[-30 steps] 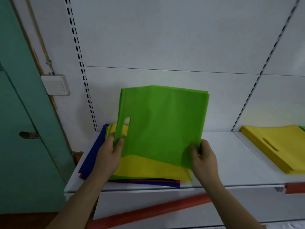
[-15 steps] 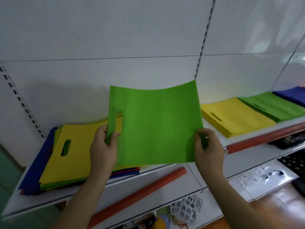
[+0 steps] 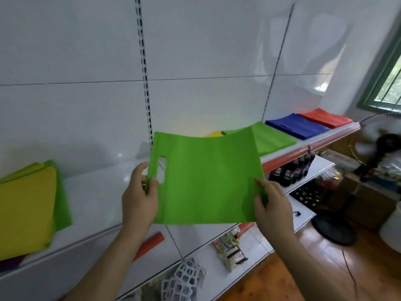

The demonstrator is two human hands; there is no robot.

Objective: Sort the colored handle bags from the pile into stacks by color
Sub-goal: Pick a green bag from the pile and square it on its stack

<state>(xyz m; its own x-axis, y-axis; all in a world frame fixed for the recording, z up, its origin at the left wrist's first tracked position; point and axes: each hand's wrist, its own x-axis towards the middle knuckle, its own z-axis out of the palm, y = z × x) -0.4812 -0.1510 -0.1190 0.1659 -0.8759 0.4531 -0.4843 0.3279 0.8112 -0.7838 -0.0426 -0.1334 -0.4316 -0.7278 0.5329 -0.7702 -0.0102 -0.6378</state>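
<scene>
1. We note the white shelf [image 3: 104, 192] runs along the wall from lower left to upper right, with a red strip on its front edge at the far end.
2. The green bag [image 3: 206, 181] is held up in the air in front of the shelf, spread flat and facing us, handle cut-out at its left edge. It is clear of every stack.
3. The mixed pile [image 3: 26, 209] lies on the shelf at far left, a yellow bag on top with green edges showing beneath.
4. Sorted stacks sit on the right part of the shelf: the green stack [image 3: 273, 139] just behind the held bag's upper right corner, then the blue stack [image 3: 297, 128], then the red stack [image 3: 325, 118]. A sliver of the yellow stack [image 3: 213, 134] peeks over the held bag's top edge.
5. The left hand [image 3: 138, 200] pinches the bag's left edge beside the cut-out, thumb in front, fingers behind.
6. The right hand [image 3: 273, 203] pinches the lower right corner the same way.
7. Step in hand, as we judge it: carrying one green bag across to its colour. The next move calls for lowering it flat onto the green stack, edges squared and cut-out matched if that can be seen, then letting go with both hands.
</scene>
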